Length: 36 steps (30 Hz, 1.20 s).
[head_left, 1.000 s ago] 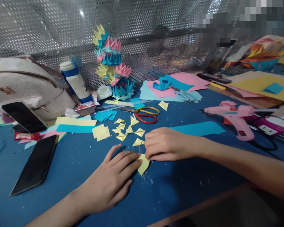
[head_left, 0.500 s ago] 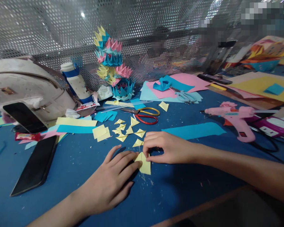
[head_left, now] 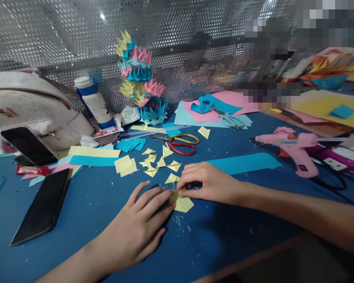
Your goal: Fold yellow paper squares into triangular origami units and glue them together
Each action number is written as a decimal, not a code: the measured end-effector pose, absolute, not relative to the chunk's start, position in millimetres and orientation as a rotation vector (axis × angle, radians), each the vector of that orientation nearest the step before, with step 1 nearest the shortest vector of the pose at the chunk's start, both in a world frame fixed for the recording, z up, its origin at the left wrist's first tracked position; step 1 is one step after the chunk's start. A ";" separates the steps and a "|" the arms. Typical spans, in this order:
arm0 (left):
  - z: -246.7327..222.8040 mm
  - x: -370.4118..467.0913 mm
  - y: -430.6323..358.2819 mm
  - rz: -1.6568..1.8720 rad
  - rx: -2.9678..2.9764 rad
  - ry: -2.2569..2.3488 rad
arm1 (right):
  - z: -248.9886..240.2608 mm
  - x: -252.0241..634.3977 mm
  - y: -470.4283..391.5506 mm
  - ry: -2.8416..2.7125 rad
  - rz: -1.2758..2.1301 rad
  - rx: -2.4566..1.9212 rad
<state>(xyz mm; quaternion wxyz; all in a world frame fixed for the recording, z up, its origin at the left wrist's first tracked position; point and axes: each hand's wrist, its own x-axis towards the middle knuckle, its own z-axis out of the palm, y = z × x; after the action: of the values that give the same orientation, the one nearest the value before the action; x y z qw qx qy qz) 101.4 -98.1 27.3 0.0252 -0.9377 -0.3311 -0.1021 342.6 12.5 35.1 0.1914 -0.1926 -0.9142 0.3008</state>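
The yellow paper [head_left: 184,205] is pressed on the table [head_left: 91,212] by the outspread left hand [head_left: 144,220]; its upper edge seems pinched by the right hand [head_left: 211,182]. Its folding looks unfinished. Several triangles [head_left: 161,162] beyond are already folded; the squares [head_left: 125,165] are left flat.

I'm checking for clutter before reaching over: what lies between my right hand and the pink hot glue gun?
In the head view, a long blue paper strip lies on the table between your right hand and the pink hot glue gun.
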 end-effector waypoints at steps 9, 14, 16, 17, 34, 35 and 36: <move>28.0 103.8 -98.0 -0.367 -2.956 -1.060 | 32.8 341.7 8.6 -2.587 0.724 -0.704; 26.7 104.6 -100.5 -0.378 -2.901 -1.071 | 32.6 343.1 7.0 -2.599 0.654 -0.581; 27.1 104.0 -100.9 -0.363 -2.898 -1.070 | 31.3 344.0 7.3 -2.604 0.607 -0.509; 27.5 103.7 -100.9 -0.351 -2.903 -1.067 | 30.8 344.5 7.7 -2.615 0.574 -0.461; 30.2 104.6 -99.4 -0.337 -2.974 -1.083 | 31.4 346.3 14.8 -2.718 0.322 -0.088; 30.1 104.6 -99.5 -0.342 -2.973 -1.082 | 31.1 346.1 14.2 -2.719 0.291 -0.086; 29.9 104.6 -99.5 -0.350 -2.971 -1.081 | 30.9 346.0 13.5 -2.722 0.254 -0.088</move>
<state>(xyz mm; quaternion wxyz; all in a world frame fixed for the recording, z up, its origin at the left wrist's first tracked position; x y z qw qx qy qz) 104.6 -99.5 29.9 -0.0193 -0.9339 -0.3397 -0.1099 346.0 13.5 30.9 0.2018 -0.0314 -0.9747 0.0911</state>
